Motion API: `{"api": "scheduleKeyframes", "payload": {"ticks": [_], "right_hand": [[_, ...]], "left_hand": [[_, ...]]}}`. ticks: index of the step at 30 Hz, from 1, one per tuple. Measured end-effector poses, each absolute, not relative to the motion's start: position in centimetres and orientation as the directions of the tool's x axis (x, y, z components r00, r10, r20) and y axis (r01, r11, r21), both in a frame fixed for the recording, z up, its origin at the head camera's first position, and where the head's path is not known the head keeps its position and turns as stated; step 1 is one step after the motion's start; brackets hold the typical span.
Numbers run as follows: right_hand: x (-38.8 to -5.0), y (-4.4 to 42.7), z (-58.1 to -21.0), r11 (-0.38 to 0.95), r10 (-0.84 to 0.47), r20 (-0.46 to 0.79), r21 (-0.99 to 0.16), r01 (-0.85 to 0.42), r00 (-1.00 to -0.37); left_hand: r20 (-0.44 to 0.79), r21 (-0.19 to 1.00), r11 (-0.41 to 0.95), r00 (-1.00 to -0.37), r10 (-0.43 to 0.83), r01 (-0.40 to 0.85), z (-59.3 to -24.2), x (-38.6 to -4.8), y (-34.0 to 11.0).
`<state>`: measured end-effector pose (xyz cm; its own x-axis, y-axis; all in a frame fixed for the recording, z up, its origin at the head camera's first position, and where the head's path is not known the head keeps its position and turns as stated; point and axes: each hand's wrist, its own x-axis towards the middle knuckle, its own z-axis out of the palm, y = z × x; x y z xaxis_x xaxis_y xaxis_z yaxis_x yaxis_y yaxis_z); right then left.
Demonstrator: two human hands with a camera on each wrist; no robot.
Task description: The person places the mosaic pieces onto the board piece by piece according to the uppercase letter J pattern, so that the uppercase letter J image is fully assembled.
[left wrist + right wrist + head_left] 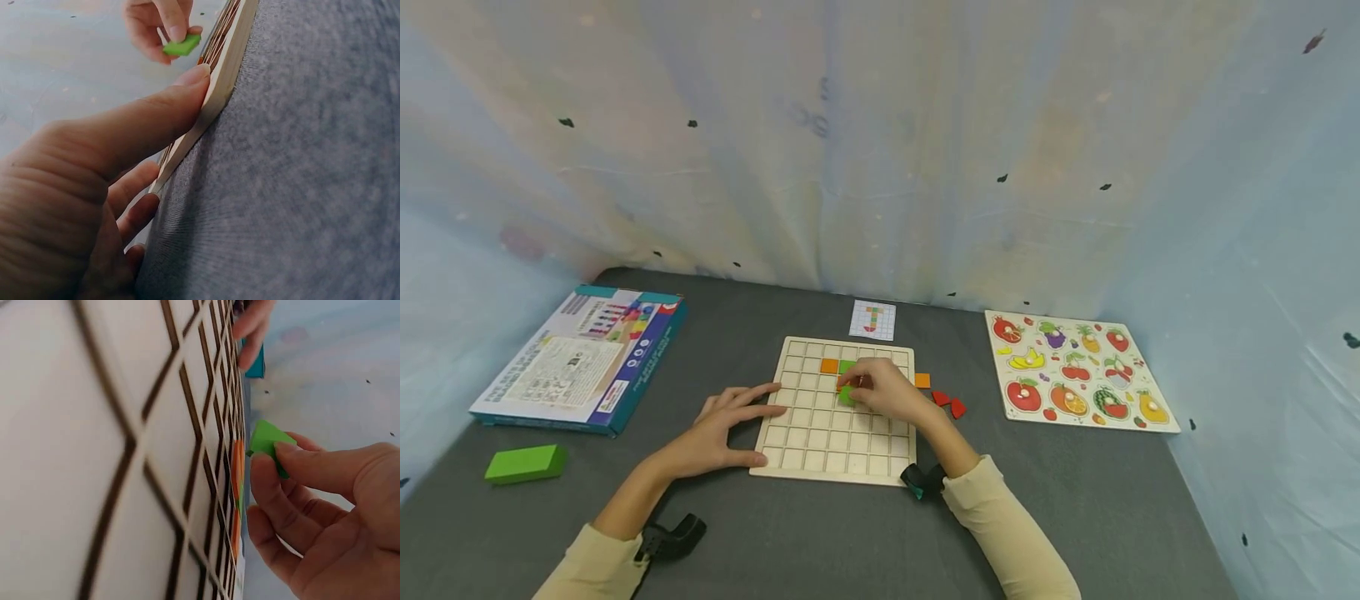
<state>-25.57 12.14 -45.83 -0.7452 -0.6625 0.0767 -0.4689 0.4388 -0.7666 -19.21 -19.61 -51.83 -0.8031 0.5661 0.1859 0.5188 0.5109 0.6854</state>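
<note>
Green tile [265, 439], pinched at tips of right hand [883, 388], above wooden board [815, 461]

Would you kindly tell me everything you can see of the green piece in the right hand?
The green piece is small, flat and bright green, with straight edges and plain faces; wood or plastic, I cannot tell. The right hand pinches it, tilted, over the pale grid board, seemingly clear of its surface.

No legible text or numbers.
</note>
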Motion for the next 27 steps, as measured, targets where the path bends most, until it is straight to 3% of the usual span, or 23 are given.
{"api": "scheduleKeyframes", "payload": {"ticks": [14,27], "right_hand": [[-25.5,11.1,-46.1,0.515,-0.647,0.036,-0.716,-0.471,-0.762],[-25.1,10.6,-46.4,0.608,-0.623,0.061,-0.590,-0.531,-0.780]], "left_hand": [[0.181,0.677,0.522,-0.805,0.566,0.519,-51.7,-19.3,-19.5],[0.185,0.674,0.522,-0.803,0.566,0.523,-51.8,-19.2,-19.6]]}}
